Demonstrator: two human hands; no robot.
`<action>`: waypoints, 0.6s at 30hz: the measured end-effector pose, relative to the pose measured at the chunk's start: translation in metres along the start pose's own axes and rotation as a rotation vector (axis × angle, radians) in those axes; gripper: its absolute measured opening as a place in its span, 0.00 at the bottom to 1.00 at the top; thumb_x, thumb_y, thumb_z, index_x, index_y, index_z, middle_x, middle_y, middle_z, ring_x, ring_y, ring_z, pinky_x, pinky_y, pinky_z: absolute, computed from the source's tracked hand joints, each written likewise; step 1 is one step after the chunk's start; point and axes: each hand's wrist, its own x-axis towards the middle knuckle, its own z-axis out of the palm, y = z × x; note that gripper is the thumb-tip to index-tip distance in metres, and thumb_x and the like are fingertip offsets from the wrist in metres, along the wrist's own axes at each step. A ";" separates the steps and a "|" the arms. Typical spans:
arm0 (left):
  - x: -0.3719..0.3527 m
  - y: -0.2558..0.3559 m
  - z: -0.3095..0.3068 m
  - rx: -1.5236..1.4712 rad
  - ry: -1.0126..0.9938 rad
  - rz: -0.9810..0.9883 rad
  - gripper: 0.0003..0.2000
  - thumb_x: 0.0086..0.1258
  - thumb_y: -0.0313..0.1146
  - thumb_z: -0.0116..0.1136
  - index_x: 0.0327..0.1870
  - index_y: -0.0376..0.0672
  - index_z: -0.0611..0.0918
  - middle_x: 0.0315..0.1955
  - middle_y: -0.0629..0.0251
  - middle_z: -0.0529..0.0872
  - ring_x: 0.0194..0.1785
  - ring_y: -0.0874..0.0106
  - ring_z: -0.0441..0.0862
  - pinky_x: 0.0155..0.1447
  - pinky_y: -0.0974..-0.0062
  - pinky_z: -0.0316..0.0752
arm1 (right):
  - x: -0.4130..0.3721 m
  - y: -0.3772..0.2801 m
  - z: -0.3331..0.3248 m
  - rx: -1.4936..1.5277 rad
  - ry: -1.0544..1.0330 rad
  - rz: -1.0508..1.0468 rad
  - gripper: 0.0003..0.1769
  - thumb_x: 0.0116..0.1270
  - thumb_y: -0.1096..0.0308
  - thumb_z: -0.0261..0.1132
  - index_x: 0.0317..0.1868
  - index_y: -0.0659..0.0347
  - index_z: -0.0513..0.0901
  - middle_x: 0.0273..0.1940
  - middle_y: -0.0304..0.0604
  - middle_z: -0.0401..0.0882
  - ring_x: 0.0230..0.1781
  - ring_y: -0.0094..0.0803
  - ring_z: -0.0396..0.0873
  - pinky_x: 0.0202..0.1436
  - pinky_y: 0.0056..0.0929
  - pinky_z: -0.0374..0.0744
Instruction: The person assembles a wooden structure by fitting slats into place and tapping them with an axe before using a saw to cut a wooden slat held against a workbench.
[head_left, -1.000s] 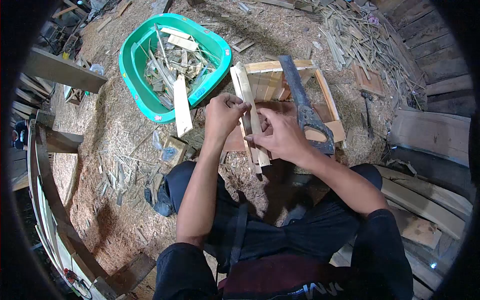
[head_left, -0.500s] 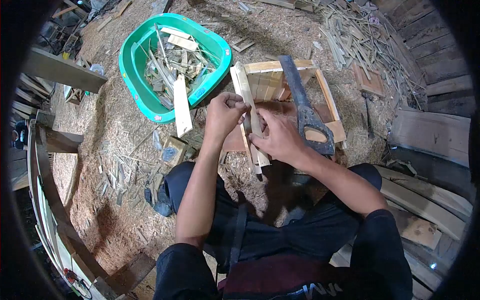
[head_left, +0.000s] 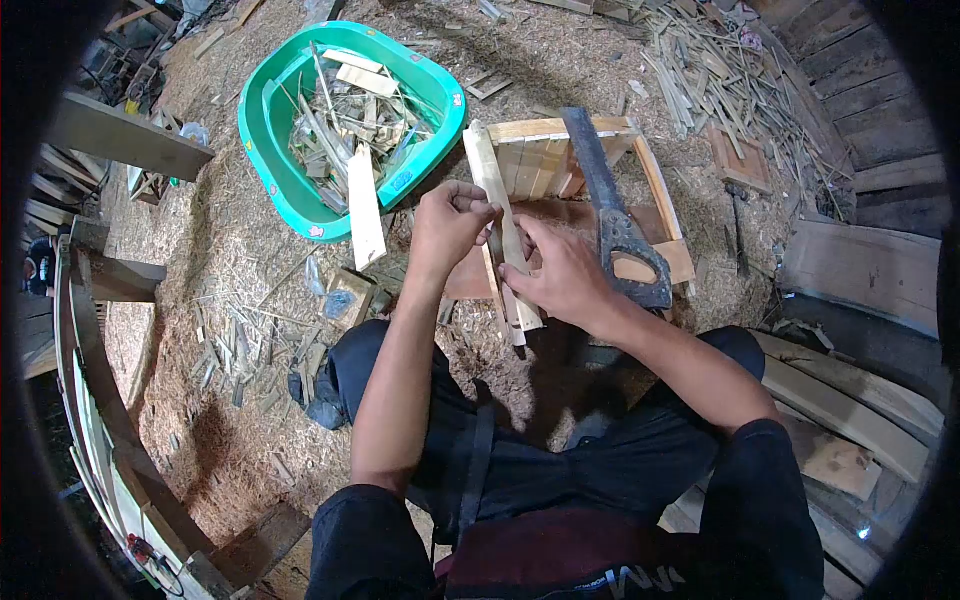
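Observation:
My left hand [head_left: 450, 228] is closed in a pinch above the left edge of a wooden box frame [head_left: 562, 128]; whatever its fingertips hold is too small to make out. My right hand [head_left: 562, 275] grips a narrow pale wooden strip [head_left: 490, 180] between thumb and fingers, close to the left fingertips. The strip lies along the box's left side, its near end pointing at my knees. Across the box, to the right of my right hand, rests a handsaw [head_left: 592, 165] with a dark worn blade and handle.
A green tub [head_left: 262, 165] full of wood offcuts stands at the upper left, a pale board [head_left: 363, 215] leaning over its rim. Scrap sticks [head_left: 690, 85] are piled at the upper right. Planks [head_left: 850, 400] lie at my right, and sawdust covers the ground.
Both hands stay at the strip in nearly the same pose. The view has shifted very slightly; the saw and box appear a few pixels over.

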 end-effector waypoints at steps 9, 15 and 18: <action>0.000 0.000 0.002 -0.002 0.010 0.014 0.13 0.61 0.25 0.69 0.43 0.31 0.78 0.24 0.67 0.83 0.21 0.81 0.78 0.26 0.81 0.71 | 0.000 0.001 -0.001 0.071 0.016 -0.074 0.29 0.58 0.63 0.69 0.56 0.72 0.73 0.38 0.60 0.81 0.39 0.56 0.82 0.43 0.47 0.79; 0.002 0.000 0.002 -0.039 0.008 -0.018 0.13 0.60 0.25 0.69 0.42 0.32 0.78 0.24 0.66 0.84 0.21 0.80 0.78 0.26 0.81 0.71 | -0.002 0.003 0.000 0.016 0.000 -0.037 0.31 0.60 0.59 0.70 0.58 0.71 0.73 0.38 0.60 0.81 0.39 0.56 0.82 0.43 0.48 0.79; 0.004 -0.003 0.001 -0.073 -0.011 -0.036 0.13 0.60 0.25 0.69 0.41 0.33 0.78 0.23 0.67 0.83 0.21 0.80 0.78 0.26 0.82 0.70 | -0.001 0.003 -0.002 -0.011 -0.016 -0.060 0.28 0.61 0.60 0.68 0.58 0.69 0.74 0.39 0.61 0.81 0.39 0.56 0.82 0.41 0.48 0.78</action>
